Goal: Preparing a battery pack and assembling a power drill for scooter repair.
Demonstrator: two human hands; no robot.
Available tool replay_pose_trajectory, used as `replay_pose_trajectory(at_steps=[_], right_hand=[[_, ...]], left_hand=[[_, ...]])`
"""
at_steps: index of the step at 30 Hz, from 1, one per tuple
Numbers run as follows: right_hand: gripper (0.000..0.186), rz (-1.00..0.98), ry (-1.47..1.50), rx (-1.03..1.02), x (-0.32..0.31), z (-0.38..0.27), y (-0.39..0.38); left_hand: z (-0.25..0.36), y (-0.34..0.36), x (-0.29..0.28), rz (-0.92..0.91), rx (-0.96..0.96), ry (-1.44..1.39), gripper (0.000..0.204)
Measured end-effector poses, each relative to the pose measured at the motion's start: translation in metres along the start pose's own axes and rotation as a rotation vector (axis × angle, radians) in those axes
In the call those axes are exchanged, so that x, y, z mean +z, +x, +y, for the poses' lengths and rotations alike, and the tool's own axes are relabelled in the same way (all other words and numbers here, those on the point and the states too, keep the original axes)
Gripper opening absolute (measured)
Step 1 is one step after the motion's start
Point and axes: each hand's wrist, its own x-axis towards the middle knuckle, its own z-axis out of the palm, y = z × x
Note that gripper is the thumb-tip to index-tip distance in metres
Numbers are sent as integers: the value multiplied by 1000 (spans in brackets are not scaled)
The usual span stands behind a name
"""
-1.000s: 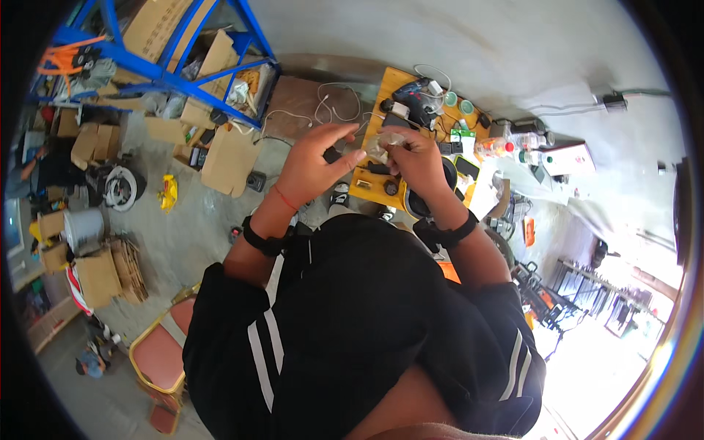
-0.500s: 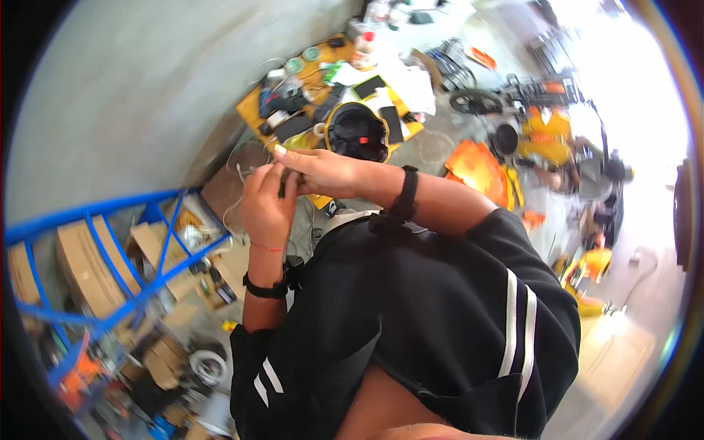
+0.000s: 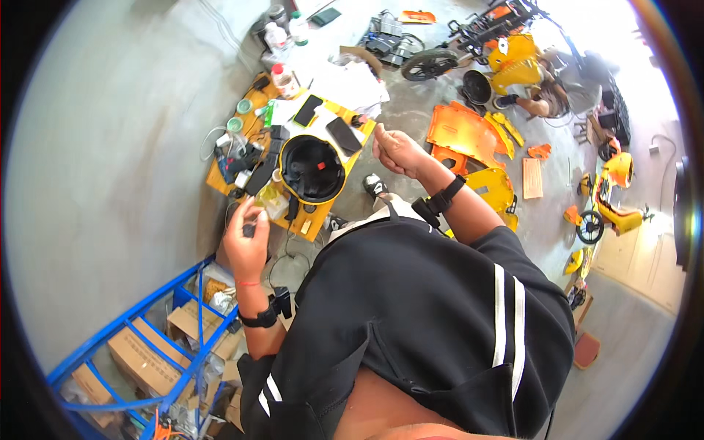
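My left hand [image 3: 248, 238] has its fingers curled round a small dark object [image 3: 249, 230], just in front of the near left end of a cluttered yellow table [image 3: 317, 224]. My right hand [image 3: 392, 150] is apart from it, off the table's right side, fingers closed; whether anything is inside them I cannot make out. On the table are a black bowl-like helmet with a yellow rim [image 3: 311, 168], a black phone [image 3: 343, 136], a crumpled clear bag [image 3: 274, 202], bottles [image 3: 284, 78] and green-rimmed round containers [image 3: 236, 122].
A blue shelf with cardboard boxes [image 3: 147, 352] stands lower left. Orange panels [image 3: 462, 132] and yellow panels [image 3: 488, 191] lie on the floor to the right. A person [image 3: 550, 99] works beside a partly stripped bike [image 3: 477, 44]; a small yellow bike [image 3: 616, 205] stands further right.
The view has swung to the right. My hands, together earlier over a small crumpled item, have separated: the right moved outward to the right, the left stays low at the table's near end.
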Motion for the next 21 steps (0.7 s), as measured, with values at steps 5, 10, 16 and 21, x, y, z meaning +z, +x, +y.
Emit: replay_pose_trajectory(at_steps=[5, 10, 16, 21], right_hand=[[62, -2, 542, 17, -71, 16, -4], [47, 104, 674, -252, -123, 20, 15], [40, 242, 958, -439, -177, 13, 39], [56, -234, 920, -347, -215, 10, 44]], left_hand=[[15, 12, 24, -1, -113, -16, 30], [34, 16, 48, -6, -88, 44, 30], [50, 11, 72, 2, -114, 99, 31], [60, 4, 89, 40, -214, 109, 30]])
